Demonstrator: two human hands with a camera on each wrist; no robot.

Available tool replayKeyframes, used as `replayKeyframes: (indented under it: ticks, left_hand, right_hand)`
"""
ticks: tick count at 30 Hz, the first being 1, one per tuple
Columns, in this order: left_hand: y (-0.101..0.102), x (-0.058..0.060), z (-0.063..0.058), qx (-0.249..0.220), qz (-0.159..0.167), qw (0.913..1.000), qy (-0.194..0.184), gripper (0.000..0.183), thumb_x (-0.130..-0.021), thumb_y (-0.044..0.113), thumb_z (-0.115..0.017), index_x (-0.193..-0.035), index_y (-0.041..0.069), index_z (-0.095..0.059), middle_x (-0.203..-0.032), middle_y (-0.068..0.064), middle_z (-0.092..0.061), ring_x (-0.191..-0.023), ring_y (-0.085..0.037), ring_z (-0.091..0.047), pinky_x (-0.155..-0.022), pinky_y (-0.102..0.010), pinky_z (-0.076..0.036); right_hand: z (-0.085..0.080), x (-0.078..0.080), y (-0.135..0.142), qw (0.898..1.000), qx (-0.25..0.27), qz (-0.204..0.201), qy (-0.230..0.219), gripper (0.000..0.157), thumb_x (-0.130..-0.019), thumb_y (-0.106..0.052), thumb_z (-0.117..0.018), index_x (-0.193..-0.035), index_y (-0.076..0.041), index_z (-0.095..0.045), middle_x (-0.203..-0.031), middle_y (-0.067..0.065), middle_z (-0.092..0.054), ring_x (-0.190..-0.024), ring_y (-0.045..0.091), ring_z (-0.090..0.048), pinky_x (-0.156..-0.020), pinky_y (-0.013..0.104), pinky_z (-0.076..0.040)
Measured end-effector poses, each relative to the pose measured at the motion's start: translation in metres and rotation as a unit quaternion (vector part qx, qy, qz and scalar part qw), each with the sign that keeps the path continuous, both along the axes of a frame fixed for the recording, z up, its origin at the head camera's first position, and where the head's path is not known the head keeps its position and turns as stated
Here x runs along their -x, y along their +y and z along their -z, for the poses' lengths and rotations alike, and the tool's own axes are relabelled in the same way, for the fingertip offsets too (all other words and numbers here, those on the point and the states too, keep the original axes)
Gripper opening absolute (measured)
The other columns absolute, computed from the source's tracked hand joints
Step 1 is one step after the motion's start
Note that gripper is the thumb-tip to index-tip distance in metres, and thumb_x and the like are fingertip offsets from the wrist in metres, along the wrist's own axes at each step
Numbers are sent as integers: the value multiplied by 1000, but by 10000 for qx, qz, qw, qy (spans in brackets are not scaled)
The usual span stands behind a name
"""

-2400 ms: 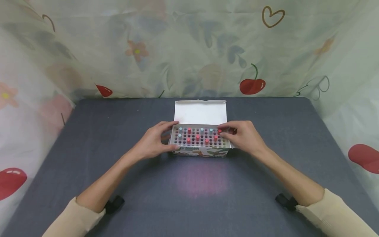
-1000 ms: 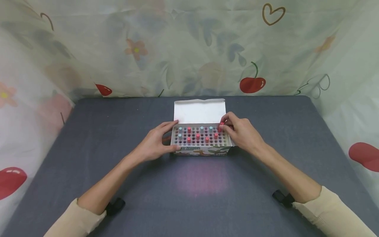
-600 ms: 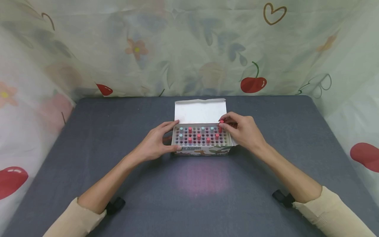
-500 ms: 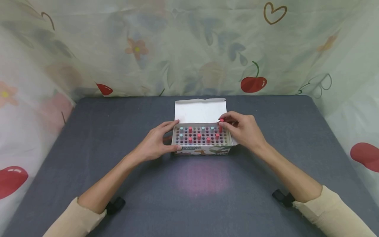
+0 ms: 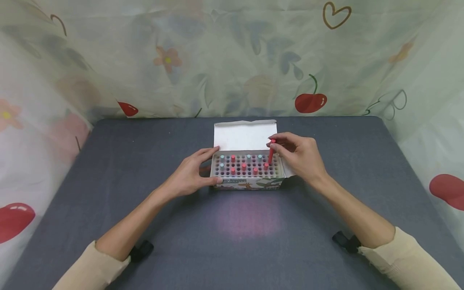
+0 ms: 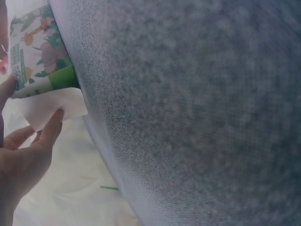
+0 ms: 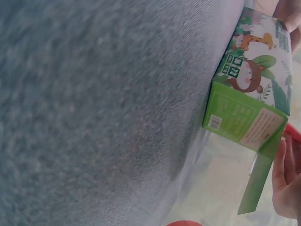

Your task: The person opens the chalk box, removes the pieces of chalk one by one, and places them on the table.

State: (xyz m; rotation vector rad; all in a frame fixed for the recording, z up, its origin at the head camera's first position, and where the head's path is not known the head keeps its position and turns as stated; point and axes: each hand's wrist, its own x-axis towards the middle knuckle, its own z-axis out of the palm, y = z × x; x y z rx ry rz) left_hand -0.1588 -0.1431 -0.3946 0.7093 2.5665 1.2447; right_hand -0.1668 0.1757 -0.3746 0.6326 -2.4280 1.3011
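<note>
A cardboard box [image 5: 250,184] with printed cartoon animals stands on the table, its white lid [image 5: 244,135] raised at the back. Inside is a tray full of round holes, where several red and pale blue stick ends poke up. My left hand [image 5: 186,172] grips the box's left end, thumb at the front corner and index finger at the back one; its other fingers lie by a white side flap [image 6: 54,106] in the left wrist view. Between thumb and fingers my right hand [image 5: 303,158] pinches a slim red pen-like stick [image 5: 271,156], upright over the tray's right end.
The dark grey cloth-covered table [image 5: 232,249] stretches around the box. A patterned curtain [image 5: 232,60] hangs behind and at both sides. From the box's right end a green side flap [image 7: 256,183] sticks out near my right hand. Black wrist cameras [image 5: 142,251] sit on both forearms.
My right hand has pinched the red stick in the tray's back right and drawn it upward, so more of its length shows. The left hand stays on the box.
</note>
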Motion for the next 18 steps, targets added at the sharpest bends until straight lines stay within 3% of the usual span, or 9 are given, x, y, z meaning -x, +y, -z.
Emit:
replayKeyframes:
  ticks: [9, 15, 18]
  left_hand:
    - [0, 0, -1, -24, -28, 10000, 2, 91, -83, 19, -83, -157, 16, -31, -154, -14, -34, -129, -35, -52, -99, -38, -54]
    - [0, 1, -1, 0, -7, 10000, 7, 92, -83, 20, -83, -158, 16, -30, -155, -15, -33, -131, -34, -51, -100, -37, -53]
    - [0, 1, -1, 2, 0, 10000, -2, 92, -83, 20, -83, -158, 16, -29, -154, -15, -33, -131, -34, -51, -100, -36, -53]
  right_hand:
    - [-8, -6, -4, 9982, 538, -238, -76, 24, -87, -2, -76, -111, -4, -73, -93, 6, -75, -76, 23, -72, -68, 20, -59]
    - [-13, -12, -9, 9926, 934, -356, -683, 22, -89, -1, -73, -111, -3, -73, -95, 10, -74, -76, 30, -70, -68, 35, -62]
    - [-15, -16, -12, 9885, 1088, -418, -967, 20, -90, -6, -73, -110, -5, -73, -96, 9, -74, -78, 30, -70, -70, 36, -62]
